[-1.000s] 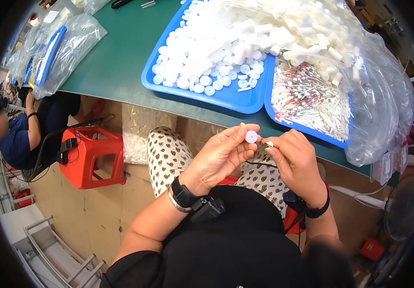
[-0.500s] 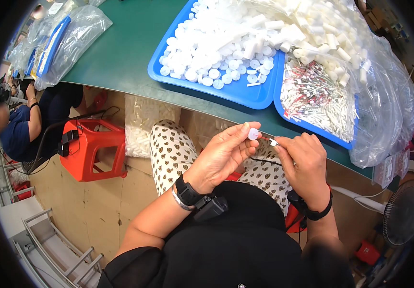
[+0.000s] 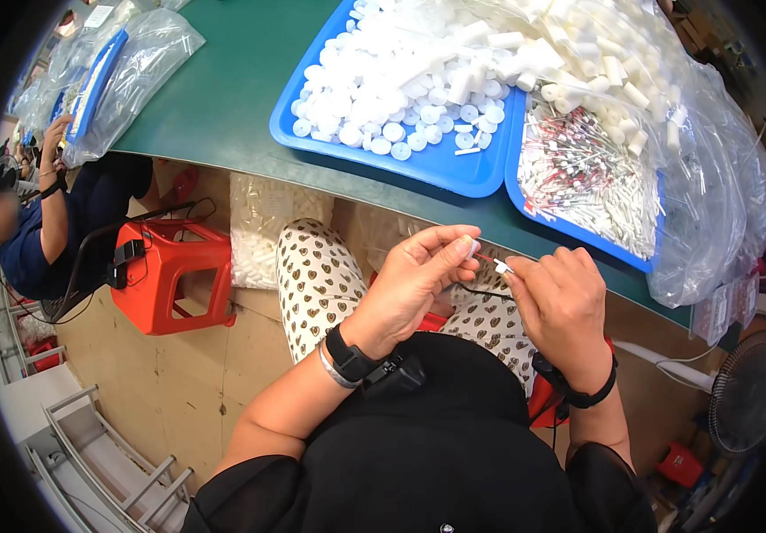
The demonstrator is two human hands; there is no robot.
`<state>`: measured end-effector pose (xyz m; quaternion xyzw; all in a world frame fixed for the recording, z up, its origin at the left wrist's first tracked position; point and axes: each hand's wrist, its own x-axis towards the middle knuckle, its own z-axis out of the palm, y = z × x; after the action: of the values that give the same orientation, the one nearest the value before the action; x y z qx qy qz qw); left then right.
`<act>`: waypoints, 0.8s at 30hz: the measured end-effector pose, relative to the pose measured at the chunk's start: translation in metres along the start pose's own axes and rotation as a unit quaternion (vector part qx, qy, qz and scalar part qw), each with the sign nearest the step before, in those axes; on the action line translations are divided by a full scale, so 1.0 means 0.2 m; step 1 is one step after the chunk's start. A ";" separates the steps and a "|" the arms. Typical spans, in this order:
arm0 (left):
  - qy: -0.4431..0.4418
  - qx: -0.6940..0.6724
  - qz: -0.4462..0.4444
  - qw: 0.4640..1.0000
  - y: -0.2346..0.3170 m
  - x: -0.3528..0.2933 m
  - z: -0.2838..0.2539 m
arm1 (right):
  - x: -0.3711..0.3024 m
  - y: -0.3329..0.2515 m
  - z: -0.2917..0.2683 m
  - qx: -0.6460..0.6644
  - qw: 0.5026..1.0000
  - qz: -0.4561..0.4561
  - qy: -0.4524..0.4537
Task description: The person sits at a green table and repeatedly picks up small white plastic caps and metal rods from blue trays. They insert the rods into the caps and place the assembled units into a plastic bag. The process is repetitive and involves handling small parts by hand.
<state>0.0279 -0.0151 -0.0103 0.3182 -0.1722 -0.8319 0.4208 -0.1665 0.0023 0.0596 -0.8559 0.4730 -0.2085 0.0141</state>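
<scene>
Between thumb and fingers, my left hand [image 3: 427, 280] pinches a small white plastic disc [image 3: 474, 248], now seen nearly edge-on. My right hand [image 3: 560, 298] is closed on a thin wire lead with a small white connector [image 3: 502, 266] at its fingertips. A short red stretch of the wire lead [image 3: 487, 258] spans the gap between the hands, reaching the disc; whether it passes through the disc is hidden. Both hands hover over my lap, just off the table's near edge. A blue tray of white discs [image 3: 480, 184] and a second blue tray of red-and-white wire leads [image 3: 636, 258] lie beyond them.
Clear plastic bags of white foam cylinders [image 3: 614, 71] spill over both trays on the green table [image 3: 214, 98]. At left, a red stool [image 3: 174, 284] stands near a seated co-worker [image 3: 36, 240]. A black fan [image 3: 747, 391] is at lower right.
My left hand has turned the disc from face-on to nearly edge-on, and the red wire now shows more plainly. The co-worker's arm has risen toward the tray at far left.
</scene>
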 end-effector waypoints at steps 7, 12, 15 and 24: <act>-0.045 -0.075 -0.042 0.995 -0.09 -0.01 0.00 | -0.03 0.00 0.08 0.063 0.998 0.021 0.002; -0.090 -0.157 -0.050 0.982 -0.20 -0.01 0.01 | -0.05 -0.05 0.14 0.411 0.845 0.336 -0.063; -0.080 -0.155 -0.054 0.983 -0.20 -0.01 0.01 | -0.07 -0.07 0.19 0.425 0.842 0.332 -0.028; 0.024 -0.044 -0.047 0.998 -0.14 -0.01 0.04 | -0.07 0.00 0.15 0.180 0.977 0.118 -0.010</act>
<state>0.0065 0.0032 -0.0182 0.3265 -0.1100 -0.8498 0.3990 -0.1624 0.0089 0.0267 -0.7798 0.5249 -0.2782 0.1974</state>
